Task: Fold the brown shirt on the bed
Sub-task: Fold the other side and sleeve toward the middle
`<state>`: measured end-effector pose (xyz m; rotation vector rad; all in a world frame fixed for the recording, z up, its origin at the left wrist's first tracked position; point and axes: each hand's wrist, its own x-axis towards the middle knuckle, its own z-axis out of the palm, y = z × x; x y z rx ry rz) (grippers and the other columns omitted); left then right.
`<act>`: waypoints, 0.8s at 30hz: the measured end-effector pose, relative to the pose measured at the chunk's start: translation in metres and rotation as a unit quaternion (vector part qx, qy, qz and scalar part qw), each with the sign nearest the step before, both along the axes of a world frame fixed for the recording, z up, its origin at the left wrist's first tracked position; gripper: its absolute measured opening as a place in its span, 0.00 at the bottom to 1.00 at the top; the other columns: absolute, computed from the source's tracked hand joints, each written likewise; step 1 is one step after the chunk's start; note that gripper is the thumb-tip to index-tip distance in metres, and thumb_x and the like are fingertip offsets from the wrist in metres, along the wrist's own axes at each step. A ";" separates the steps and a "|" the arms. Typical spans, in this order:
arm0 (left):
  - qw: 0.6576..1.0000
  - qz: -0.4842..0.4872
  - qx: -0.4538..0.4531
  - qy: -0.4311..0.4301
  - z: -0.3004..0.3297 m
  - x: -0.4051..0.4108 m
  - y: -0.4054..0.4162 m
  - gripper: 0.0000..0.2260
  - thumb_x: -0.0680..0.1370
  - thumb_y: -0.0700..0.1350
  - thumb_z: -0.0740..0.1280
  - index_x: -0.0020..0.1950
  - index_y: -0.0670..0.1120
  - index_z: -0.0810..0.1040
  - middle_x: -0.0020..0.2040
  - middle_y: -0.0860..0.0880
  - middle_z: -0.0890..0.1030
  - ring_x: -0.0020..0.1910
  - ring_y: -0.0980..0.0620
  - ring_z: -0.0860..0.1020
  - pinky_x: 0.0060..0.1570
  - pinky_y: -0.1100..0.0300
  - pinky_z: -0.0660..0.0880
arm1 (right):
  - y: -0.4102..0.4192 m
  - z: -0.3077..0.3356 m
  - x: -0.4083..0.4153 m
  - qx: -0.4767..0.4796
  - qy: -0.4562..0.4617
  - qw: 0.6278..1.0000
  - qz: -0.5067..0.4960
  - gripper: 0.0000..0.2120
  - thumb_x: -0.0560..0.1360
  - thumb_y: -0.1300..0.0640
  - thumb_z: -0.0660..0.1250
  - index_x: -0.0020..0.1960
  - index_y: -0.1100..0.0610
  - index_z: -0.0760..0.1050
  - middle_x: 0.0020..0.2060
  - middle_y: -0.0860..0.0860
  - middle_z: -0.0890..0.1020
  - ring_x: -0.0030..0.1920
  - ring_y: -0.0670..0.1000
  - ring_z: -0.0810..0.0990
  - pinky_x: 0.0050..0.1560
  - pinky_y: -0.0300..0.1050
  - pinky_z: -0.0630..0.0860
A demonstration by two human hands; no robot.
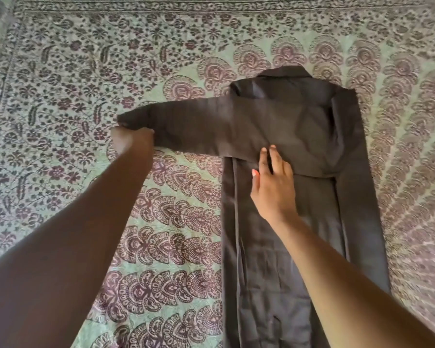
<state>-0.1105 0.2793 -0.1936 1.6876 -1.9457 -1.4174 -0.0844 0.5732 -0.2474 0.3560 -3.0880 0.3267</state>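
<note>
The left hand point(132, 140) is reaching toward ten o'clock, fingers closed on the cuff point(126, 121) of a sleeve point(186, 126) lying stretched across the shirt point(286, 197). The right hand point(274, 187) is lying open and flat, pressing on the shirt's middle, holding nothing. The brown shirt is lying on the patterned bedspread point(86, 71), collar point(284, 71) pointing to twelve o'clock, sides folded inward into a long narrow strip.

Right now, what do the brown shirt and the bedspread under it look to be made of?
The brown shirt looks like a thin woven cloth, perhaps cotton or a blend: matte with a faint sheen, holding sharp creases. The bedspread seems a printed woven cotton, matte and slightly crinkled, with paisley and flower motifs on pale green. The exact fibre of either cannot be told.
</note>
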 end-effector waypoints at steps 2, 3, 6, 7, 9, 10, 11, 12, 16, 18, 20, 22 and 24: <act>0.998 -0.022 0.024 0.060 0.013 0.003 0.019 0.16 0.74 0.41 0.77 0.58 0.47 0.75 0.56 0.45 0.83 0.57 0.44 0.83 0.62 0.49 0.81 | 0.001 0.004 0.000 -0.005 -0.012 1.000 0.007 0.27 0.82 0.52 0.56 0.77 0.64 0.68 0.77 0.63 0.68 0.67 0.66 0.74 0.72 0.59 0.71; 0.995 -0.057 0.025 0.082 0.022 0.004 0.032 0.14 0.75 0.41 0.78 0.56 0.46 0.78 0.54 0.45 0.84 0.55 0.44 0.85 0.60 0.48 0.82 | 0.003 0.009 -0.001 -0.024 -0.028 0.999 0.013 0.26 0.83 0.52 0.58 0.77 0.64 0.68 0.78 0.63 0.67 0.68 0.66 0.73 0.73 0.59 0.70; 0.973 -0.175 0.050 0.144 0.053 0.018 0.084 0.08 0.75 0.38 0.77 0.51 0.41 0.81 0.47 0.45 0.85 0.45 0.46 0.84 0.51 0.50 0.83 | 0.010 0.019 -0.007 -0.134 -0.104 0.985 -0.001 0.23 0.84 0.54 0.61 0.76 0.64 0.71 0.78 0.62 0.67 0.75 0.62 0.68 0.77 0.46 0.60; 0.962 -0.217 0.066 0.154 0.062 0.025 0.102 0.07 0.75 0.36 0.77 0.49 0.40 0.81 0.46 0.44 0.85 0.43 0.45 0.84 0.49 0.49 0.84 | 0.010 0.028 -0.006 -0.215 -0.124 0.968 -0.040 0.22 0.84 0.53 0.61 0.72 0.65 0.75 0.74 0.63 0.72 0.74 0.61 0.70 0.76 0.42 0.61; 0.932 -0.302 0.128 0.157 0.081 0.046 0.143 0.07 0.75 0.34 0.77 0.50 0.36 0.81 0.45 0.40 0.86 0.43 0.43 0.85 0.45 0.48 0.86 | 0.018 0.055 0.002 -0.456 -0.133 0.860 -0.188 0.18 0.82 0.49 0.61 0.60 0.60 0.82 0.59 0.58 0.82 0.61 0.58 0.81 0.67 0.48 0.73; 0.914 -0.342 0.162 0.145 0.085 0.058 0.163 0.07 0.75 0.32 0.76 0.50 0.34 0.80 0.44 0.42 0.87 0.43 0.47 0.85 0.42 0.52 0.86 | 0.027 0.073 0.009 -0.580 -0.158 0.751 -0.272 0.16 0.83 0.46 0.61 0.54 0.56 0.82 0.52 0.54 0.82 0.53 0.56 0.82 0.60 0.52 0.78; 0.898 -0.383 0.173 0.132 0.090 0.071 0.183 0.07 0.75 0.31 0.76 0.47 0.35 0.78 0.39 0.47 0.86 0.40 0.54 0.84 0.38 0.60 0.85 | 0.037 0.089 0.017 -0.666 -0.208 0.638 -0.326 0.18 0.84 0.42 0.61 0.53 0.55 0.80 0.49 0.52 0.81 0.49 0.55 0.81 0.56 0.54 0.79; 0.884 -0.427 0.151 0.116 0.091 0.085 0.201 0.10 0.74 0.32 0.77 0.44 0.38 0.76 0.35 0.51 0.83 0.35 0.61 0.81 0.34 0.65 0.81 | 0.051 0.098 0.024 -0.712 -0.265 0.547 -0.351 0.25 0.82 0.35 0.59 0.55 0.56 0.79 0.51 0.53 0.81 0.49 0.56 0.81 0.56 0.55 0.78; 0.807 -0.588 0.038 0.044 0.074 0.144 0.259 0.14 0.71 0.42 0.82 0.54 0.43 0.84 0.43 0.51 0.82 0.43 0.57 0.79 0.41 0.61 0.75 | 0.124 0.112 0.067 -0.725 -0.315 0.516 -0.331 0.42 0.71 0.27 0.64 0.63 0.63 0.82 0.58 0.62 0.85 0.59 0.61 0.85 0.56 0.57 0.82; 0.776 -0.628 0.049 0.023 0.069 0.170 0.279 0.17 0.71 0.42 0.80 0.59 0.47 0.84 0.44 0.52 0.83 0.43 0.56 0.81 0.41 0.61 0.76 | 0.151 0.115 0.093 -0.638 -0.272 0.633 -0.343 0.23 0.75 0.42 0.74 0.52 0.63 0.85 0.45 0.55 0.89 0.46 0.54 0.87 0.47 0.50 0.83; 0.754 -0.654 0.056 0.012 0.070 0.196 0.297 0.16 0.71 0.42 0.80 0.58 0.49 0.85 0.44 0.53 0.84 0.42 0.57 0.82 0.41 0.61 0.77 | 0.178 0.115 0.122 -0.562 -0.217 0.718 -0.348 0.05 0.75 0.60 0.77 0.44 0.62 0.84 0.30 0.45 0.85 0.31 0.42 0.82 0.35 0.38 0.78; 0.740 -0.670 0.060 -0.009 0.071 0.217 0.308 0.15 0.72 0.42 0.79 0.58 0.50 0.84 0.42 0.55 0.83 0.40 0.59 0.81 0.40 0.66 0.76 | 0.199 0.111 0.149 -0.534 -0.213 0.749 -0.330 0.07 0.75 0.67 0.75 0.39 0.59 0.82 0.25 0.43 0.82 0.26 0.37 0.77 0.29 0.32 0.73; 0.731 -0.679 0.055 -0.028 0.073 0.237 0.318 0.16 0.74 0.42 0.78 0.60 0.50 0.83 0.41 0.59 0.80 0.38 0.63 0.78 0.37 0.72 0.72 | 0.218 0.103 0.176 -0.516 -0.229 0.763 -0.314 0.10 0.75 0.67 0.75 0.37 0.58 0.81 0.26 0.44 0.81 0.28 0.41 0.77 0.31 0.36 0.73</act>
